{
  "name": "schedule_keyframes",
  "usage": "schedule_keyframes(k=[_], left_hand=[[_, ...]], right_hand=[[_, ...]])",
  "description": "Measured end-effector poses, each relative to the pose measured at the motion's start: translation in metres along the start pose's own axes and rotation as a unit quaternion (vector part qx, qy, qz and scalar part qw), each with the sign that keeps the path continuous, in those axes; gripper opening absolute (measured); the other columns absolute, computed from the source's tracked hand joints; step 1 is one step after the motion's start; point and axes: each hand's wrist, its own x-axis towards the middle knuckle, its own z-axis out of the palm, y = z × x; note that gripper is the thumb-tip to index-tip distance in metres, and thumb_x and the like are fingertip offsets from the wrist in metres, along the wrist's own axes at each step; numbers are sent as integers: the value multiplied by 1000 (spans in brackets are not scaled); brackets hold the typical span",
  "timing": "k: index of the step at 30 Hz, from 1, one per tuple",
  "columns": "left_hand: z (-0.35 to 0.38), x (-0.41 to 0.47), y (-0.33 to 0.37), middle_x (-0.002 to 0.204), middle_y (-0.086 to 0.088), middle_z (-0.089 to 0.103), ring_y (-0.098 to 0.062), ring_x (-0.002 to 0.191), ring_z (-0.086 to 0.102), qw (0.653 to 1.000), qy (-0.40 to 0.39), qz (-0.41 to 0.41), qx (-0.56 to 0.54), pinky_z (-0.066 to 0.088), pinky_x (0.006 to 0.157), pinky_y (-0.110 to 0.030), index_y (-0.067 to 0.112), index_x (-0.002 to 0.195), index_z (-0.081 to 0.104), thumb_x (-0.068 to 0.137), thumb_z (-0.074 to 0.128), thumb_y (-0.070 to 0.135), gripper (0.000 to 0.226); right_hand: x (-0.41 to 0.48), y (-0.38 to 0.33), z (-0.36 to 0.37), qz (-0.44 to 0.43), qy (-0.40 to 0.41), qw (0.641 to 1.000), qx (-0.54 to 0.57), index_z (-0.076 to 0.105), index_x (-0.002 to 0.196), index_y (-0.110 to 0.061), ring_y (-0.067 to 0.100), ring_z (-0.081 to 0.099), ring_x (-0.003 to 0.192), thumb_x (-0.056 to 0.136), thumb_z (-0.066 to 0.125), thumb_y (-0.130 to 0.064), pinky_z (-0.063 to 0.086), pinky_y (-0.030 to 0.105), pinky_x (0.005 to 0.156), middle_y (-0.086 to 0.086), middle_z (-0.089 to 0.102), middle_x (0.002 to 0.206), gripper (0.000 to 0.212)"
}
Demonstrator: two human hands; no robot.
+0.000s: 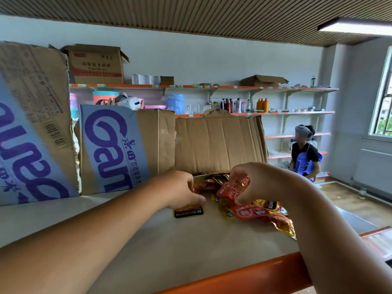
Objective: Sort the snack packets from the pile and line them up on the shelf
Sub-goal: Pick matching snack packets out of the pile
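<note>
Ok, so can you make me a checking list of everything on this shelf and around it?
Surface: beige shelf with an orange front edge.
Job's things: pile of snack packets; KONCHEW packet on the pile's left.
Clutter: cardboard boxes standing behind the pile.
Hands: left hand grips the KONCHEW packet; right hand pinches a red packet on the pile.
Cables: nothing seen.
Surroundings: wall shelves with bottles; a seated person; window.

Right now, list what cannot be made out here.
Head view:
The KONCHEW packet: left hand covers all but its lower edge.
The pile: packet count hidden by overlap and the right hand.
The red packet: print too blurred to read.
The far bottles: too small to identify.
</note>
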Motion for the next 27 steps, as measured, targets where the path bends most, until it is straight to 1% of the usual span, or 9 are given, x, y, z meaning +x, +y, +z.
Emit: schedule_keyframes(k=[2, 4, 7, 10, 14, 17, 20, 24, 27], left_hand=[[0, 3, 0, 97, 7, 64, -12, 87, 61, 1000, 5, 1, 9, 46, 66, -29, 30, 93, 62, 82, 75, 59, 34], [-3, 4, 0, 100, 5, 67, -14, 89, 64, 1000, 3, -3, 17, 51, 71, -31, 28, 92, 64, 81, 77, 53, 30], [-3, 2, 0, 102, 3, 65, -16, 91, 62, 999, 8, -29, 17, 49, 71, -31, 24, 97, 63, 79, 74, 67, 48], [3, 3, 5, 102, 0, 63, -21, 93, 61, 998, 22, -54, 33, 41, 63, -31, 22, 94, 56, 79, 66, 77, 58], [0, 4, 7, 100, -1, 62, -22, 93, 61, 997, 7, -63, 40, 39, 61, -30, 21, 100, 58, 84, 65, 57, 41], [-8, 3, 3, 97, -1, 61, -21, 91, 61, 995, -18, -79, 54, 39, 60, -29, 19, 105, 59, 84, 67, 52, 40], [-11, 4, -4, 98, -2, 61, -21, 91, 61, 995, -22, -90, 40, 40, 60, -30, 18, 108, 58, 82, 71, 49, 43], [-12, 1, -8, 103, -2, 61, -20, 92, 60, 998, -2, -66, -11, 43, 64, -31, 19, 112, 58, 79, 77, 42, 45], [-21, -4, -10, 102, -1, 62, -18, 89, 61, 996, 50, -31, -63, 51, 68, -32, 23, 104, 58, 77, 79, 33, 36]], right_hand=[[1, 0, 2, -7, 12, 1000, 2, 62, 120, -37, 10, 58, 106, 76, 82, -33, 54, 34, 91, -12, 60, 122, 48], [2, 0, 3, -16, 30, 999, 9, 64, 114, -37, 7, 59, 100, 76, 81, -33, 55, 33, 87, -13, 61, 117, 42], [2, -2, 4, -22, 68, 997, 40, 64, 101, -37, 2, 59, 91, 74, 83, -37, 55, 31, 76, -17, 62, 111, 33], [3, -3, 5, -27, 93, 994, 43, 62, 97, -35, 2, 59, 91, 75, 83, -40, 55, 33, 79, -17, 61, 106, 31], [3, -4, 7, -39, 102, 993, 48, 61, 93, -34, 2, 59, 88, 75, 83, -42, 53, 30, 73, -17, 60, 102, 29], [6, -3, 8, -43, 121, 990, 59, 60, 87, -33, 4, 61, 86, 74, 84, -42, 51, 29, 67, -20, 60, 98, 28], [9, -5, 6, -50, 159, 984, 66, 60, 82, -34, 5, 63, 86, 73, 84, -46, 52, 30, 67, -21, 61, 95, 29], [7, -16, 0, -59, 185, 979, 60, 60, 86, -34, 4, 61, 85, 75, 84, -46, 53, 30, 69, -21, 59, 91, 29], [3, -29, -7, -60, 195, 978, 51, 60, 87, -32, 7, 62, 85, 74, 83, -47, 57, 34, 72, -21, 59, 91, 30]])
